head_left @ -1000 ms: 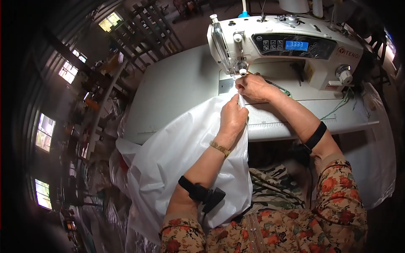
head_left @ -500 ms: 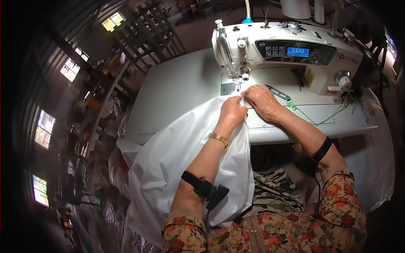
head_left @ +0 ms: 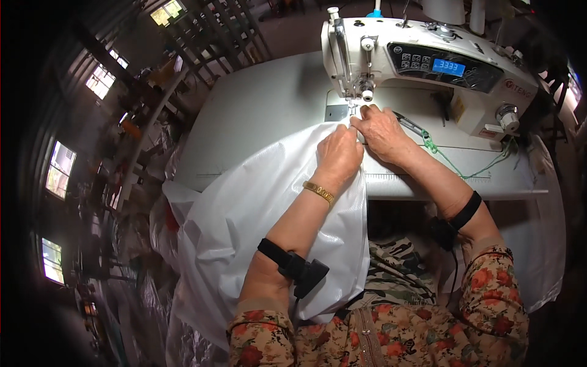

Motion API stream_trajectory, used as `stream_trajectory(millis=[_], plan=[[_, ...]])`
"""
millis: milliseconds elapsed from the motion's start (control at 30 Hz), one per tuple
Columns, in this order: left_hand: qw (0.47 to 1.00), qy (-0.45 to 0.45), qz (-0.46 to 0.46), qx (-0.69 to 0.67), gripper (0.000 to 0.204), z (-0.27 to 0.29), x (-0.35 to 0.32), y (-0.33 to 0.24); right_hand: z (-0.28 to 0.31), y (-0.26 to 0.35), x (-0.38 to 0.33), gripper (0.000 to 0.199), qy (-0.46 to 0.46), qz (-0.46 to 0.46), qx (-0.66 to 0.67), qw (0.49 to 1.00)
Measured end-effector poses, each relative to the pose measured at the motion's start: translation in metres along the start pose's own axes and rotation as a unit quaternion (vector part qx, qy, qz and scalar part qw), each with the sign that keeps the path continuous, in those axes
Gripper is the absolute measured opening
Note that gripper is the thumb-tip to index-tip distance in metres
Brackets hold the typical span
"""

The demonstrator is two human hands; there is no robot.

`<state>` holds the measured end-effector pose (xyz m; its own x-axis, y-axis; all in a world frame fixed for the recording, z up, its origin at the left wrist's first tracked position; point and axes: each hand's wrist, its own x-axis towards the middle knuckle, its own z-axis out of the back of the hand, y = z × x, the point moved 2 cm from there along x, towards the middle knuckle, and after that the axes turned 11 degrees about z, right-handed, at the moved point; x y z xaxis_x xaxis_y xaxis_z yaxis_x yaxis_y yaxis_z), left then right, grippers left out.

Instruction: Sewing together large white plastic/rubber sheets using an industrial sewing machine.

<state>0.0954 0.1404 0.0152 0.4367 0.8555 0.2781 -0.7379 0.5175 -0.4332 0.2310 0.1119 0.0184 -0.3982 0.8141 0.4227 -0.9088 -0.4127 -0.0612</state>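
White, slippery-looking sheet material [head_left: 263, 208] was draped off the front of the sewing table [head_left: 263, 116] and down into the lap, with its top edge pushed right up under the needle area of the white sewing machine [head_left: 428, 67]. Left hand [head_left: 339, 156] was lying flat on the sheet, fingers bunched and pressing it down, while the right hand [head_left: 382, 131] was pinching the edge just beside the presser foot [head_left: 353, 105] — fingertips really close to the needle, couldn't tell exactly how close. That'd be my main worry: one slip on that glossy stuff and a finger could end up under the foot. Also, most of the sheet's weight was hanging off the table, so I reckon it could drag the seam crooked or pull the edge out. Green thread [head_left: 458, 165] was trailing loose near the right wrist too — an easy snag.
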Motion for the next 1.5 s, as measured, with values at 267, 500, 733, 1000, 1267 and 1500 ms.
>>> stream_trajectory(millis=[267, 500, 733, 1000, 1267, 1500], plan=[[0.992, -0.049, -0.084, 0.085, 0.023, 0.001, 0.003, 0.008, -0.002, 0.006, 0.007, 0.016, 0.000, -0.024, -0.015, 1.000], [0.993, -0.054, -0.091, 0.059, 0.023, -0.002, 0.006, 0.013, -0.012, 0.003, 0.005, 0.017, -0.041, 0.007, -0.029, 0.999], [0.993, -0.057, -0.093, 0.052, 0.023, -0.003, 0.009, 0.014, -0.011, 0.002, 0.003, 0.018, -0.089, 0.013, -0.017, 0.996], [0.992, -0.056, -0.100, 0.049, 0.024, -0.004, 0.014, 0.015, -0.014, 0.002, 0.005, 0.018, -0.069, -0.007, -0.035, 0.997], [0.992, -0.056, -0.100, 0.056, 0.024, -0.008, 0.024, 0.017, -0.018, 0.000, 0.006, 0.019, -0.040, -0.066, -0.020, 0.997], [0.990, -0.078, -0.114, 0.042, 0.023, -0.013, 0.024, 0.020, -0.023, 0.004, 0.000, 0.021, -0.050, -0.091, 0.000, 0.995]])
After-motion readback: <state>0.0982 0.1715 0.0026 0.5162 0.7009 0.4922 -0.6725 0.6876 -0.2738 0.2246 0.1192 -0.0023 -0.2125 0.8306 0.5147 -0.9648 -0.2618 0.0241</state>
